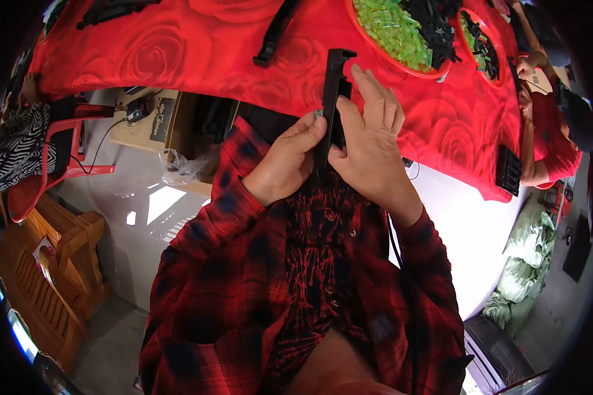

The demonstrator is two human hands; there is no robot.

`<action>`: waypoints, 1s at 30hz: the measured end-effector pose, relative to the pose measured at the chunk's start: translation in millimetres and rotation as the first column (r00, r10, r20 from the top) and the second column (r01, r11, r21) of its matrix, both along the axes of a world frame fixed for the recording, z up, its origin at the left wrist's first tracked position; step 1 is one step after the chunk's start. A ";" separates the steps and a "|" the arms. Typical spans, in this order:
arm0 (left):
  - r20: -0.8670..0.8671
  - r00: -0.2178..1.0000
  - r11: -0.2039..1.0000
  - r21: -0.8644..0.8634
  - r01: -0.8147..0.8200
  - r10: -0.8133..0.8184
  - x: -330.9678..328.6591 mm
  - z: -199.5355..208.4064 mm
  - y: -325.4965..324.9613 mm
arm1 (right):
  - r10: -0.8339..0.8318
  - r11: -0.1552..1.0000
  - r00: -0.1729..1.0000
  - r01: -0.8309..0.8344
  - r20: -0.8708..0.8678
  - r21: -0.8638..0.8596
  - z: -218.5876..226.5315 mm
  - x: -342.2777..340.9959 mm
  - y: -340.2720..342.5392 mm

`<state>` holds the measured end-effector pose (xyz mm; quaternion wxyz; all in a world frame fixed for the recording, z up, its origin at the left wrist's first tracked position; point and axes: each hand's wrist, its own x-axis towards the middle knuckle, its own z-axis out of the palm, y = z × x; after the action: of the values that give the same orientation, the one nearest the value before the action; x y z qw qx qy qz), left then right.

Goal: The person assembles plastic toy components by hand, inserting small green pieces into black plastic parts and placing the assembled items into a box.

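Upper right, a round red basin (402, 67) is filled with green and black pieces (396, 34); a long black bar (332, 85) is gripped by the left hand (286, 158), touched by the splayed right hand (374, 148).

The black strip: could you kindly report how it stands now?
Left hand gripping black strip. Right hand open at its right side. Red bowl beyond, not in the way.
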<state>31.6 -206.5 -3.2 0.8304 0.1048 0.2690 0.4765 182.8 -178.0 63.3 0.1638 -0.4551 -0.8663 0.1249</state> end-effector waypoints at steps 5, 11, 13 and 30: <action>0.039 0.999 0.999 0.025 0.030 -0.031 -3.6 -9.1 -2.9 | -0.005 1.000 0.999 0.005 -0.048 0.005 -4.8 -0.3 3.0; 0.101 0.995 1.000 -0.023 -0.019 0.021 -3.0 -16.8 -3.6 | -0.013 0.999 0.995 0.016 -0.102 0.028 -9.0 0.8 1.4; 0.120 0.993 1.000 0.017 -0.015 0.013 -3.7 -20.6 -3.3 | -0.017 0.999 0.994 0.020 -0.112 0.025 -11.0 1.3 1.6; 0.134 0.991 1.000 -0.015 -0.017 0.019 -9.0 -17.0 1.1 | -0.070 0.996 0.993 0.076 -0.094 0.055 -15.0 1.0 1.6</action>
<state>22.6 -205.4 -20.2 0.8430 0.0644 0.2168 0.4880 183.9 -176.4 48.3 0.2214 -0.4751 -0.8439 0.1141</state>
